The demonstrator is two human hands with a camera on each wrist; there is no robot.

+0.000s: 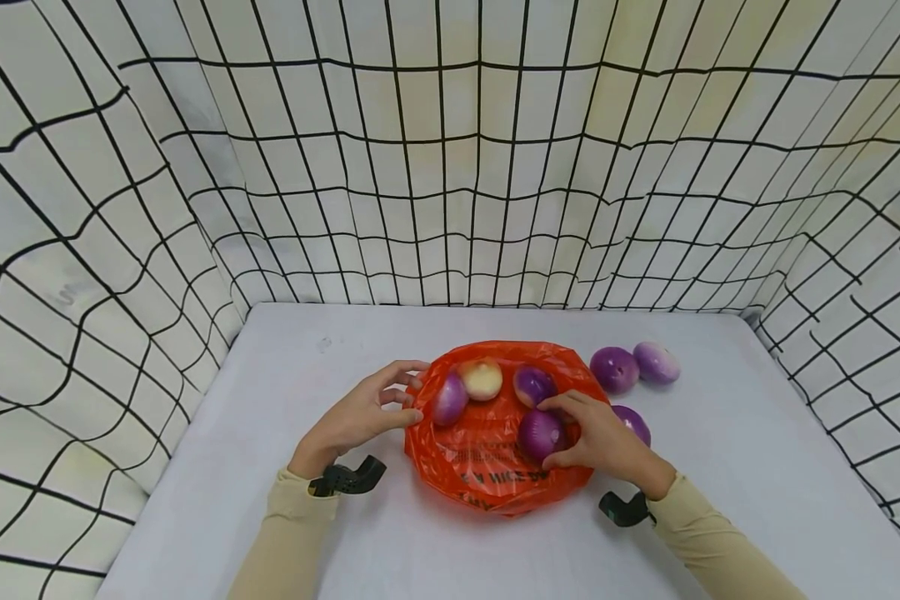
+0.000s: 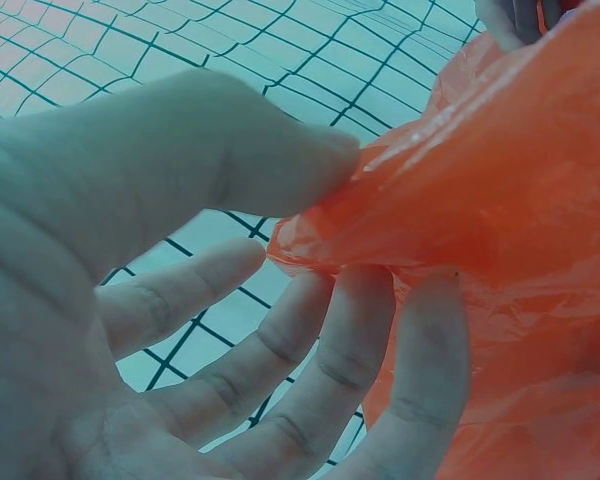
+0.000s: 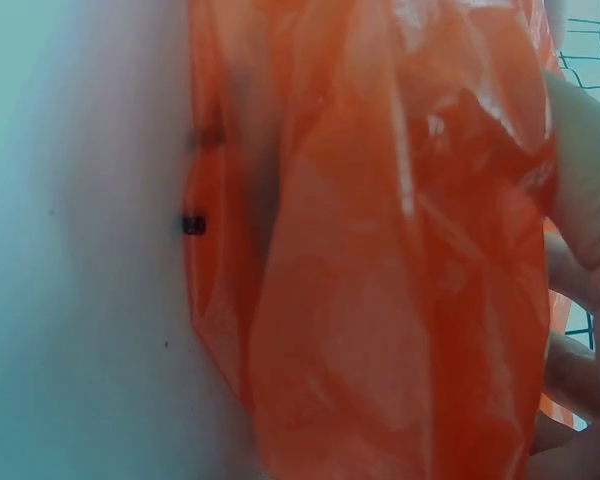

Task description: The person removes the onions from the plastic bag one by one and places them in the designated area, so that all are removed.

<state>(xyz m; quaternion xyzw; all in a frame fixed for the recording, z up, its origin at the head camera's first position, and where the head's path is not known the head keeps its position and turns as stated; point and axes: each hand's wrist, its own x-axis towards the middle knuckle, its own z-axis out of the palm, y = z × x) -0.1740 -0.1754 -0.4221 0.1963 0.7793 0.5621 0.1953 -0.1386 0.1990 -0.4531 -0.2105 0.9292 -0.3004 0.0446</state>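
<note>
A red plastic bag (image 1: pixel 487 492) lies wide open on the table, with dark print on its inside. My left hand (image 1: pixel 363 408) holds the bag's left rim between thumb and fingertips; the left wrist view shows the thin red film (image 2: pixel 510 200) between them. Over the bag's right side, my right hand (image 1: pixel 600 433) grips a red onion (image 1: pixel 540 433) with thumb and fingers. Also in the bag are a purple onion (image 1: pixel 450 398), a pale yellow onion (image 1: pixel 482 379) and a darker purple onion (image 1: pixel 534 385). In the right wrist view the bag's wall (image 3: pixel 380 280) hides the held onion.
Right of the bag on the white table (image 1: pixel 727 467) lie a purple onion (image 1: pixel 614 369), a paler one (image 1: pixel 656 363) and a third (image 1: pixel 633 423) partly behind my right hand. White walls with black netting (image 1: pixel 480 167) enclose the table's back and sides.
</note>
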